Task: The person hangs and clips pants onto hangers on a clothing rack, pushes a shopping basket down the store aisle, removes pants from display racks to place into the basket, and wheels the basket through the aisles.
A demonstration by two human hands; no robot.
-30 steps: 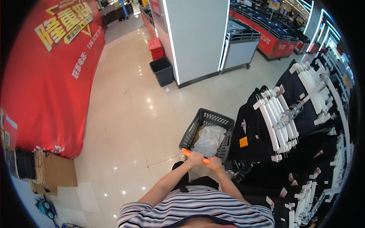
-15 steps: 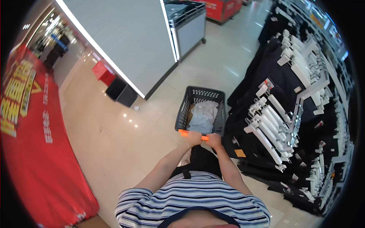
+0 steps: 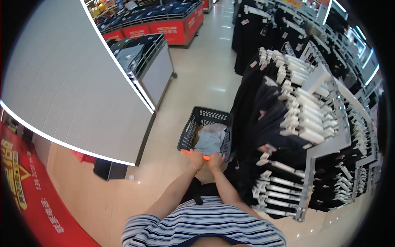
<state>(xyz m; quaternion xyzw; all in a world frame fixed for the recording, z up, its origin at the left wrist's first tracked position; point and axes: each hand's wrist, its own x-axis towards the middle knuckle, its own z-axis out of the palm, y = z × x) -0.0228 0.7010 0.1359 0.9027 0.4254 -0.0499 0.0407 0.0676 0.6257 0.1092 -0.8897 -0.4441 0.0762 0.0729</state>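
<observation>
The left hand (image 3: 196, 160) and right hand (image 3: 215, 161) are clamped on the orange handle (image 3: 186, 152) of the dark grey basket (image 3: 187, 136) just ahead of the grip, apparently for steering, any advance calling for clearance from the dark garments (image 3: 243, 133) to the grip's right.

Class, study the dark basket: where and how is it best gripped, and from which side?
Probably by the orange handle, from the wearer's side, fingers wrapped over: its slim bar lies along the near end of the dark basket, towards the body, with space for both hands.
</observation>
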